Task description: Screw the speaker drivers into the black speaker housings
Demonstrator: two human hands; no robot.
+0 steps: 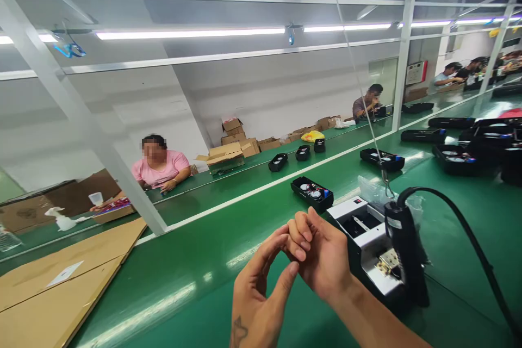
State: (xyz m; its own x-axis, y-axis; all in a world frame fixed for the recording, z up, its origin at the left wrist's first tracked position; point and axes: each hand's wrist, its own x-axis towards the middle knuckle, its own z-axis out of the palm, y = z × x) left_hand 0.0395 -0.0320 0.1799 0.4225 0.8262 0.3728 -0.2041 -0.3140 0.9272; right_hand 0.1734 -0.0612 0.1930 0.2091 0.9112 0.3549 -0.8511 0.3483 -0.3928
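My left hand (263,288) is raised over the green bench (196,283), its fingers curved and its thumb apart. Its fingertips meet those of my right hand (324,258), which is palm up with loosely curled fingers. I see no object in either hand. Just right of them stands a white and black screw feeder (346,207) with small brass-coloured parts in its front opening. A black electric screwdriver (403,253) hangs in front of it from a wire, its cable curving right. Beyond my hands lies a black casing (312,194) with round silver parts inside.
A flat cardboard sheet (61,277) covers the left of the bench. More black casings (454,159) are grouped at right, and several stand along the far strip. A clear plastic bag (369,187) lies behind the feeder. A person in pink (163,168) sits across the line.
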